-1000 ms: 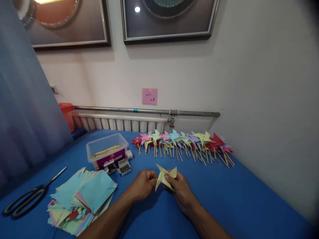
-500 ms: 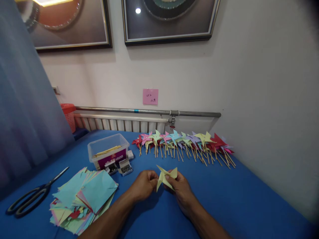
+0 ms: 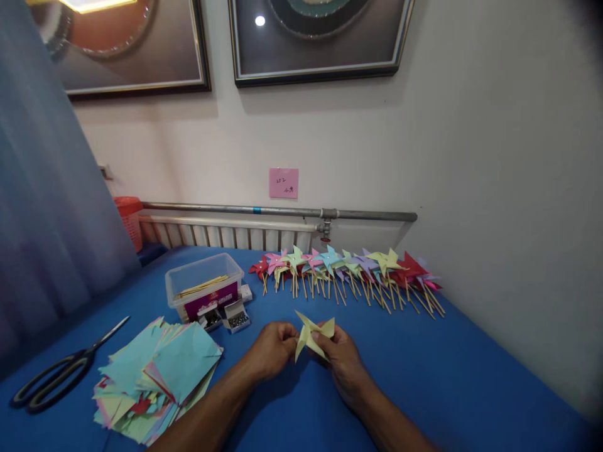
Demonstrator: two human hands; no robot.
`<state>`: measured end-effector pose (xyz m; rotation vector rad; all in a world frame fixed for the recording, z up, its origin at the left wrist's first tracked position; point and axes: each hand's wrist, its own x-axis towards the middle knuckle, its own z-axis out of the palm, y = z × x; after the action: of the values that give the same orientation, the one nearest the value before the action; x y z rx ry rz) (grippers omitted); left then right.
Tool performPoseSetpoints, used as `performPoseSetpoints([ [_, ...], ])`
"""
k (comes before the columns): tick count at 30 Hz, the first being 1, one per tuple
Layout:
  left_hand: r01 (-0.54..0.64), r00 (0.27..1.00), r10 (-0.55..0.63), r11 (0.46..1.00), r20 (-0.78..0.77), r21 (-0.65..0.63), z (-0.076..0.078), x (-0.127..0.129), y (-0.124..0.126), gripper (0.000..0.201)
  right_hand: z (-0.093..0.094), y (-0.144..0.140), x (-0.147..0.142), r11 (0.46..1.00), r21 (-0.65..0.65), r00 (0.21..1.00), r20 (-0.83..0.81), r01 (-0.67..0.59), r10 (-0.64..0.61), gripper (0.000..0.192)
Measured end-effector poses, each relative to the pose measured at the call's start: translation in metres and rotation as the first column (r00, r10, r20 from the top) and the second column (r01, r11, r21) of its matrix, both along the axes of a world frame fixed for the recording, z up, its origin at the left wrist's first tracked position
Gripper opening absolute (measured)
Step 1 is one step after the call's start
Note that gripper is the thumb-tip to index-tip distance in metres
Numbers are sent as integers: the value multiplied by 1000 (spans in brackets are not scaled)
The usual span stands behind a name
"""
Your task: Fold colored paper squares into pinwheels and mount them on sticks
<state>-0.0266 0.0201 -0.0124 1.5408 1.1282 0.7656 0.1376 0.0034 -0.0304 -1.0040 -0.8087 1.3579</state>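
Observation:
A pale yellow paper pinwheel (image 3: 311,336) with folded blades is held above the blue tabletop. My right hand (image 3: 342,358) grips it from the right, thumb pressed on its centre. At its left edge is my left hand (image 3: 276,348), fingers closed in a pinch; whatever lies between those fingertips is hidden. No stick shows on this pinwheel. Beyond my left hand, two small open boxes of pins (image 3: 237,319) (image 3: 210,317) stand in front of a clear plastic tub (image 3: 202,269) holding thin wooden sticks (image 3: 202,286).
A pile of coloured paper squares (image 3: 160,370) lies at the left, with black-handled scissors (image 3: 70,367) beside it. Several finished pinwheels on sticks (image 3: 330,260) lie in a row along the back. Behind the table (image 3: 471,389) run a pipe (image 3: 377,215) and a radiator (image 3: 226,235).
Almost nothing differs. Both hands and the yellow pinwheel keep their positions and hold; the whole view has shifted only very slightly.

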Motion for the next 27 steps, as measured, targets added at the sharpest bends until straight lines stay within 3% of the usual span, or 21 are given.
performPoseSetpoints([
  [27, 2, 1000, -1, 1000, -15, 20, 1, -2, -1, 15, 6, -3, -2, 1000, -5, 997, -75, -26, 26, 37],
])
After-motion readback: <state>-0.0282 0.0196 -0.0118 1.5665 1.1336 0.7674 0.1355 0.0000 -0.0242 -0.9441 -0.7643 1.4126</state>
